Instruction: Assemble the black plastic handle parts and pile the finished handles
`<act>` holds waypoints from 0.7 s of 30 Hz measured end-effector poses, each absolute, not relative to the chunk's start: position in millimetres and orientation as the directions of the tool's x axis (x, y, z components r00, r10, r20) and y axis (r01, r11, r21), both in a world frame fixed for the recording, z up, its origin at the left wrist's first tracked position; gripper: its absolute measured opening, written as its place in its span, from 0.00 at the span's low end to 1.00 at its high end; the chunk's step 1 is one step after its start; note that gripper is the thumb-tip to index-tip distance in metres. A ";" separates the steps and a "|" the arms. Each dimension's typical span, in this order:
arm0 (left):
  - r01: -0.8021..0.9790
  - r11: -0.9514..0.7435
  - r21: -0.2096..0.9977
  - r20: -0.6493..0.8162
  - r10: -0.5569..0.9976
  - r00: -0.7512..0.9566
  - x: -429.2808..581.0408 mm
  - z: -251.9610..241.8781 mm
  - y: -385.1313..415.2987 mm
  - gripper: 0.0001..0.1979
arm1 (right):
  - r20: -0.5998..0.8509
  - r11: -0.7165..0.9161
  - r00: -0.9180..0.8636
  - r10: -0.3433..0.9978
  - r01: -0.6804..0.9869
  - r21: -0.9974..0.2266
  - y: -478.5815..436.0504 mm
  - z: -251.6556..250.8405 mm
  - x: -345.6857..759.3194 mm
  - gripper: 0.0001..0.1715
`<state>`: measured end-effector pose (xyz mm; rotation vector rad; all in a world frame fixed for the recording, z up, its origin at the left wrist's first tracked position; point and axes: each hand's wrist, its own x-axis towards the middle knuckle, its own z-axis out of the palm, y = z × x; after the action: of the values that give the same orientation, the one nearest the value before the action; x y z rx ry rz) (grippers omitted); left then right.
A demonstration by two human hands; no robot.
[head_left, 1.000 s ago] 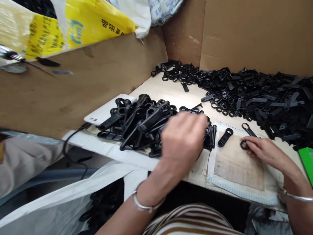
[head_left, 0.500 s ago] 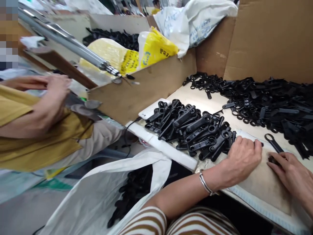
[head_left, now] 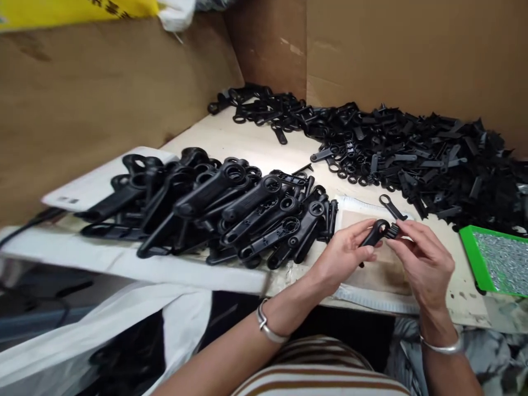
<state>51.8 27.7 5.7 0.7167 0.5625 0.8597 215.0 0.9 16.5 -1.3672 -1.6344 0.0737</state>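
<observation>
My left hand (head_left: 350,247) is closed around a black plastic lever arm (head_left: 372,234) with a ring at its upper end. Right beside that ring, my right hand (head_left: 427,261) pinches a small ribbed black cylindrical part (head_left: 391,230) between thumb and fingers. Both hands are over a brown work pad (head_left: 383,269). Behind them a flat black arm with a ring end (head_left: 391,207) lies on the table. To the left of my left hand is a heap of black lever arms (head_left: 256,217).
A large pile of thin black ringed pieces (head_left: 412,148) spreads along the cardboard wall (head_left: 404,60). At right is a green tray (head_left: 474,258) of small silvery pieces. A white flat device (head_left: 94,176) with a cable sits left; a white sack (head_left: 185,319) hangs below the table edge.
My view has swung right and closer to the table; the co-worker has left the picture. My hands have come together, the lever arm and ribbed part now close to each other.
</observation>
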 end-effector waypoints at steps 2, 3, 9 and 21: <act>-0.504 0.432 0.748 -0.139 0.844 0.517 51.1 8.2 26.3 0.30 | 0.655 0.383 0.044 0.755 0.781 -0.494 3.2 16.1 210.5 0.13; -0.515 0.426 0.744 -0.128 0.847 0.515 50.7 8.8 25.8 0.30 | 0.664 0.384 0.016 0.747 0.805 -0.452 4.1 15.6 208.9 0.13; -0.536 0.446 0.717 -0.142 0.846 0.514 51.3 5.2 22.7 0.27 | 0.654 0.366 -0.048 0.755 0.858 -0.360 3.4 12.1 205.8 0.12; -0.526 0.390 0.756 -0.111 0.868 0.483 51.2 2.9 23.4 0.26 | 0.436 0.251 0.231 0.870 0.554 -0.794 1.9 9.9 215.7 0.14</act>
<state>51.2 23.4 2.9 0.7201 0.5489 0.9448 215.7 1.9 9.9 -1.4240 -1.4443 0.3687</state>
